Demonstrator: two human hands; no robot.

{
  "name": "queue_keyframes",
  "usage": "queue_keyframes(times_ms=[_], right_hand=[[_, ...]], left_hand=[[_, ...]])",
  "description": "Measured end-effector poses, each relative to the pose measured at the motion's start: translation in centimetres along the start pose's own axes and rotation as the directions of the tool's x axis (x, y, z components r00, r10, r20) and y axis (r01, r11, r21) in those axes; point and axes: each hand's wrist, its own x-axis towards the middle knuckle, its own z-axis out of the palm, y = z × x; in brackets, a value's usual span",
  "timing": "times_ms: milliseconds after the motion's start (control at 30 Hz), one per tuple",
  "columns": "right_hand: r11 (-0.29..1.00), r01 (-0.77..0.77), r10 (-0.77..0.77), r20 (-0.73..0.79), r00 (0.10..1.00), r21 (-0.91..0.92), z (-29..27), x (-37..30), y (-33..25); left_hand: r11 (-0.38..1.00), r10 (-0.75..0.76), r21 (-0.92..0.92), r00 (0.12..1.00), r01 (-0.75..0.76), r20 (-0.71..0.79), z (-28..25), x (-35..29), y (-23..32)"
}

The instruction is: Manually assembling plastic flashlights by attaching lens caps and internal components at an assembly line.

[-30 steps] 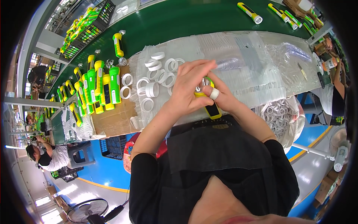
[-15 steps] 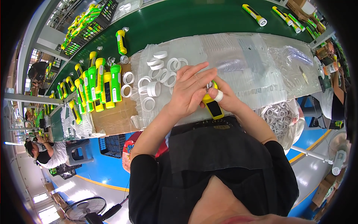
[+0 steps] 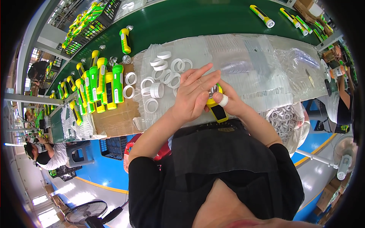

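Note:
A yellow flashlight (image 3: 218, 111) with a dark panel on its side is held upright at the table's near edge. My right hand (image 3: 232, 102) wraps round its upper part, the thumb across the front; a white wrap (image 3: 224, 100) circles that thumb. My left hand (image 3: 193, 93) lies against the flashlight's head from the left, its fingers stretched out flat and its thumb beside the shiny reflector (image 3: 214, 89). The rest of the head is hidden by the hands. Loose white plastic rings (image 3: 156, 90) lie left of my left hand.
Yellow and green flashlights (image 3: 100, 81) crowd the left side, near a cardboard sheet (image 3: 114, 121). Plastic film (image 3: 262, 68) covers the table. A bag of white rings (image 3: 283, 121) hangs at the right. More flashlights (image 3: 262, 16) lie on the green belt (image 3: 197, 19).
The flashlight and my hands stay nearly in place. My right fingers have shifted slightly, and more of the reflector shows between the hands.

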Motion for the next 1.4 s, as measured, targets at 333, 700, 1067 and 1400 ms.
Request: queue_keyframes(times_ms=[333,700,1067,1400], right_hand=[[0.995,0.029,-0.028,0.009,1.000,-0.097,-0.4,0.7,-1.1],[0.996,0.019,-0.017,0.027,1.000,-0.087,-0.4,0.5,-0.2],[0.999,0.028,-0.026,0.035,0.999,-0.043,-0.3,1.1,-0.8],[0.966,0.238,-0.236,0.027,0.971,-0.107,-0.9,3.7,-0.9]], left_hand=[[0.977,-0.111,-0.197,0.988,0.088,-0.109,0.4,-0.3,0.0],[0.996,-0.057,-0.069,0.993,0.050,-0.104,0.7,-0.9,-0.2],[0.997,-0.069,-0.047,0.993,0.065,-0.095,0.6,-0.4,-0.4],[0.982,-0.145,0.067,0.926,0.179,-0.349,-1.8,-2.1,0.3]])
